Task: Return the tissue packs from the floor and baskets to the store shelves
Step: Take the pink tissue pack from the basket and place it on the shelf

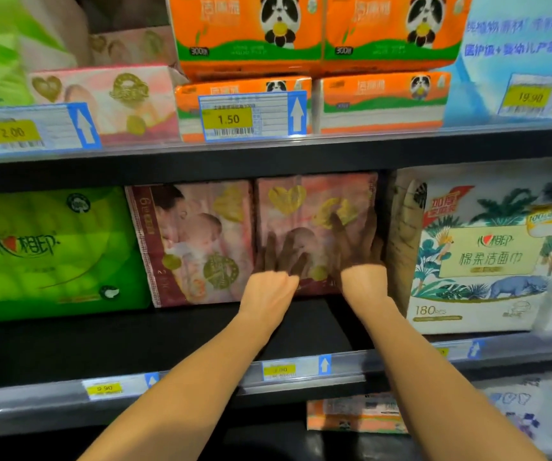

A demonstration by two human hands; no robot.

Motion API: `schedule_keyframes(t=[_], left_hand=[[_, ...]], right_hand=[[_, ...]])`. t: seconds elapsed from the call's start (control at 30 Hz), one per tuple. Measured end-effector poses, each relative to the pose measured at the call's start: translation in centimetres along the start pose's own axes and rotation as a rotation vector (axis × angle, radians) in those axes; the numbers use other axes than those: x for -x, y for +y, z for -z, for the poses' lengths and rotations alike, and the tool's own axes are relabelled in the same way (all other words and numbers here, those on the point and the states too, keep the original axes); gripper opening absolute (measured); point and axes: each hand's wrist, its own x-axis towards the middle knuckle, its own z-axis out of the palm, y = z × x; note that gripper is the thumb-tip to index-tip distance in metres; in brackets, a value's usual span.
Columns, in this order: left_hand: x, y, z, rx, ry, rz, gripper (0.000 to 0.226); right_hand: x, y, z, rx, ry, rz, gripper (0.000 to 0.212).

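Note:
A pink tissue pack (314, 207) with gold hearts stands set back on the middle shelf (201, 334), between a matching pink pack (194, 241) and a white jungle-print pack (480, 254). Both my arms reach into the shelf. My left hand (279, 261) lies flat against the pack's lower front, fingers straight and spread. My right hand (359, 244) presses flat on its right part, fingers pointing up. The fingers sit in the shelf's shadow and look dark.
A green pack (48, 254) fills the left of the middle shelf. Above, orange panda packs (317, 31), pink packs (108, 94) and a blue pack (520, 54) stand behind price tags (231, 119). More packs (354, 414) lie on the shelf below.

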Motion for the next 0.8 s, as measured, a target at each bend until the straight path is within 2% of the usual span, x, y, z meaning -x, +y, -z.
schedule_keyframes(t=[0.1, 0.17, 0.23, 0.3, 0.37, 0.47, 0.57, 0.8], left_hand=[[-0.2, -0.3, 0.0, -0.018, 0.013, -0.008, 0.025], [-0.1, -0.2, -0.1, 0.031, -0.049, 0.004, 0.019], [0.0, -0.4, -0.2, 0.055, -0.02, 0.018, 0.018], [0.4, -0.4, 0.1, 0.067, 0.031, 0.045, 0.02], [1.2, -0.2, 0.8, 0.128, 0.071, 0.042, 0.036], [3.2, 0.0, 1.9, 0.175, 0.241, -0.022, 0.062], [5.2, 0.3, 2.8, 0.242, 0.379, -0.152, 0.061], [9.0, 1.7, 4.9, 0.415, 0.479, -0.451, 0.053]], right_hand=[[-0.4, -0.3, 1.4, 0.158, -0.049, 0.011, 0.034], [-0.1, -0.3, 2.1, 0.102, -0.104, -0.034, 0.032], [0.6, -0.7, 3.0, 0.098, -0.178, -0.052, 0.035], [1.8, -1.4, 4.1, 0.031, -0.21, -0.111, 0.046], [3.6, -2.0, 4.9, -0.107, -0.124, -0.164, 0.053], [7.7, -2.7, 6.0, -0.165, 0.147, -0.096, 0.061], [12.5, -3.0, 7.7, -0.07, 0.318, -0.076, 0.063], [23.7, -2.1, 12.0, 0.224, 0.273, -0.367, 0.058]])
